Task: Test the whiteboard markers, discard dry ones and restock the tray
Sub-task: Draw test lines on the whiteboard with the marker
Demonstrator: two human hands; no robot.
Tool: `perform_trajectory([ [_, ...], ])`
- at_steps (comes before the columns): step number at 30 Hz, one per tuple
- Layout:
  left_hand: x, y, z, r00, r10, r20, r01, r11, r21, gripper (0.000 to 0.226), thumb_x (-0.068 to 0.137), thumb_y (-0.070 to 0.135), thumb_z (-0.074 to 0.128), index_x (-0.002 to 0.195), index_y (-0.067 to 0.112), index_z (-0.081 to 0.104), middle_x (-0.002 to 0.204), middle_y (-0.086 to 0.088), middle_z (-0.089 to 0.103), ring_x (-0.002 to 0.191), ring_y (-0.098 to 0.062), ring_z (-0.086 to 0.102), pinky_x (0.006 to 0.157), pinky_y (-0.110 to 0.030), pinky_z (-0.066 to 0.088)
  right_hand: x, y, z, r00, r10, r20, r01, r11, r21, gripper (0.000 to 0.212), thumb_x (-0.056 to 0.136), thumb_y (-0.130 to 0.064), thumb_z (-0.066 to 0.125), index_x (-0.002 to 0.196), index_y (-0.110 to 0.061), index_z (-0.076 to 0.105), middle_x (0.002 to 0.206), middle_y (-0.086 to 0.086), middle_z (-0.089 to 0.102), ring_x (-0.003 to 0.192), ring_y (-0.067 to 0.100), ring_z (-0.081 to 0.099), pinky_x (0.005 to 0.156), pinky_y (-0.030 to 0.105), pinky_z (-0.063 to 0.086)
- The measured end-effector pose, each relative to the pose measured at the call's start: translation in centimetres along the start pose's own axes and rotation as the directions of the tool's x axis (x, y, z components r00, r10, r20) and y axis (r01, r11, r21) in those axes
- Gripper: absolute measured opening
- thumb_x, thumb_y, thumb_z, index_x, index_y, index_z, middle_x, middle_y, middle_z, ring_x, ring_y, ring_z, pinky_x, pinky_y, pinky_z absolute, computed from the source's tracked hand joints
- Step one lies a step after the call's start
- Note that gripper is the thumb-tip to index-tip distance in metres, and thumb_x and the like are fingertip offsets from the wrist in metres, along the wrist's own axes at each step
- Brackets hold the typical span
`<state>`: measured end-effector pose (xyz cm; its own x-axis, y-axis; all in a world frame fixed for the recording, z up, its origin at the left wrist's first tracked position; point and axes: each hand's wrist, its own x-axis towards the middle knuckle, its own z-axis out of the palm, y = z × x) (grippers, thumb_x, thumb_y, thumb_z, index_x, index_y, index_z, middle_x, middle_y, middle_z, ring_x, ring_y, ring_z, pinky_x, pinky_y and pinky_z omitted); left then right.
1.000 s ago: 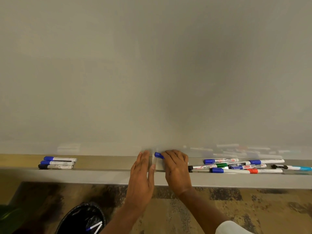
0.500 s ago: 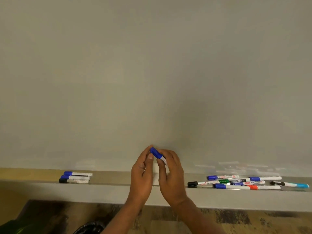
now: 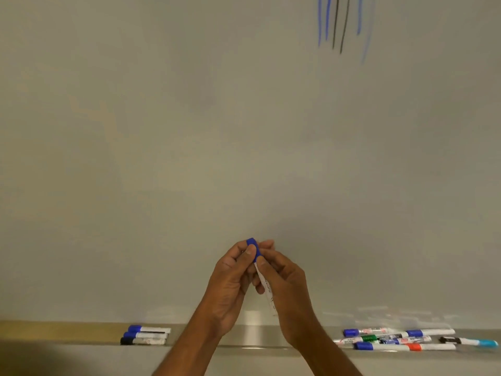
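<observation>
My 2 hands meet in front of the board, above the tray. My left hand pinches the blue cap of 1 marker and my right hand curls round its white barrel; the print on it is too blurred to read. On the tray, 3 markers lie to the left, 2 blue-capped and 1 black. To the right lies a mixed pile I cannot count, labels unreadable. The board bears 6 strokes: 4 blue, 2 black.
</observation>
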<state>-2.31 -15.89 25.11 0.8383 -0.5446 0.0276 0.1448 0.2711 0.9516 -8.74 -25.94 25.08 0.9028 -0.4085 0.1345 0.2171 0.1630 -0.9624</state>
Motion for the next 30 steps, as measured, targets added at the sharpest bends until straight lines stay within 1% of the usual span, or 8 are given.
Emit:
perform_trajectory([
  [4,-0.3,2.8,0.3,0.997,0.01,0.079,-0.009,1.0,-0.014,0.045,0.102,0.033,0.05,0.129,-0.001,0.06,0.128,-0.017,0.07,0.074,-0.02,0.062,0.054,-0.027,0.052,-0.4,-2.8,0.8,0.993,0.083,0.079,-0.09,0.992,0.09,0.035,0.086,-0.043,0.056,0.098,-0.017,0.076,0.075,0.015,0.062,0.063,0.019,0.053,0.055,0.025,0.045],
  [8,-0.8,5.0,0.6,0.987,0.006,0.158,0.005,0.998,-0.068,0.04,0.107,0.026,0.044,0.128,-0.005,0.057,0.127,-0.024,0.068,0.071,-0.014,0.072,0.061,-0.025,0.058,-0.4,-4.8,1.3,0.982,0.14,0.126,-0.156,0.979,0.133,0.042,0.086,-0.043,0.056,0.097,-0.005,0.071,0.073,0.015,0.058,0.056,0.015,0.05,0.048,0.023,0.038],
  [13,-1.1,7.4,1.1,0.981,0.035,0.191,-0.018,0.996,-0.087,0.038,0.104,0.027,0.048,0.123,-0.004,0.06,0.125,-0.026,0.069,0.115,-0.03,0.07,0.097,-0.036,0.056,-0.7,-6.9,1.9,0.97,0.196,0.143,-0.218,0.963,0.161,0.044,0.083,-0.043,0.058,0.091,0.0,0.064,0.066,0.011,0.056,0.044,0.011,0.042,0.038,0.019,0.032],
  [15,-1.2,8.2,1.4,0.982,0.04,0.185,-0.024,0.996,-0.09,0.041,0.102,0.028,0.05,0.124,-0.005,0.06,0.123,-0.026,0.069,0.122,-0.035,0.065,0.105,-0.04,0.052,-0.8,-7.6,2.2,0.977,0.176,0.116,-0.193,0.968,0.158,0.044,0.084,-0.043,0.059,0.09,0.0,0.065,0.064,0.01,0.054,0.043,0.01,0.04,0.037,0.019,0.029],
  [19,-1.4,9.5,2.1,0.983,0.076,0.167,-0.059,0.993,-0.104,0.044,0.098,0.03,0.054,0.124,-0.006,0.06,0.119,-0.026,0.071,0.119,-0.036,0.067,0.099,-0.037,0.056,-0.8,-8.9,2.9,0.985,0.155,0.074,-0.165,0.974,0.158,0.041,0.091,-0.041,0.058,0.086,-0.002,0.069,0.06,0.009,0.054,0.04,0.01,0.037,0.035,0.018,0.027],
  [24,-0.9,11.7,2.3,0.99,0.136,0.043,-0.126,0.975,-0.181,0.031,0.1,0.025,0.054,0.115,-0.001,0.062,0.114,-0.026,0.073,0.114,-0.037,0.07,0.105,-0.055,0.049,-1.4,-9.6,3.5,0.986,0.168,-0.01,-0.166,0.981,0.103,0.051,0.082,-0.055,0.063,0.077,-0.004,0.067,0.055,0.009,0.05,0.038,0.011,0.033,0.038,0.017,0.024],
  [27,-0.6,13.0,2.3,0.977,0.207,-0.039,-0.21,0.974,-0.082,0.03,0.105,0.024,0.049,0.118,0.001,0.064,0.112,-0.018,0.076,0.11,-0.031,0.072,0.1,-0.05,0.053,-1.4,-10.5,3.6,0.99,0.138,0.017,-0.139,0.986,0.087,0.064,0.067,-0.062,0.062,0.085,-0.001,0.069,0.057,0.012,0.051,0.038,0.012,0.037,0.039,0.018,0.03],
  [30,-0.5,14.0,2.6,0.952,0.3,-0.068,-0.299,0.954,0.022,0.032,0.104,0.027,0.049,0.12,0.004,0.064,0.11,-0.012,0.077,0.108,-0.026,0.074,0.098,-0.047,0.054,-1.1,-12.0,3.3,0.991,0.1,0.091,-0.115,0.978,0.176,0.053,0.081,-0.044,0.057,0.105,0.003,0.067,0.062,0.014,0.056,0.039,0.013,0.043,0.037,0.019,0.033],
])
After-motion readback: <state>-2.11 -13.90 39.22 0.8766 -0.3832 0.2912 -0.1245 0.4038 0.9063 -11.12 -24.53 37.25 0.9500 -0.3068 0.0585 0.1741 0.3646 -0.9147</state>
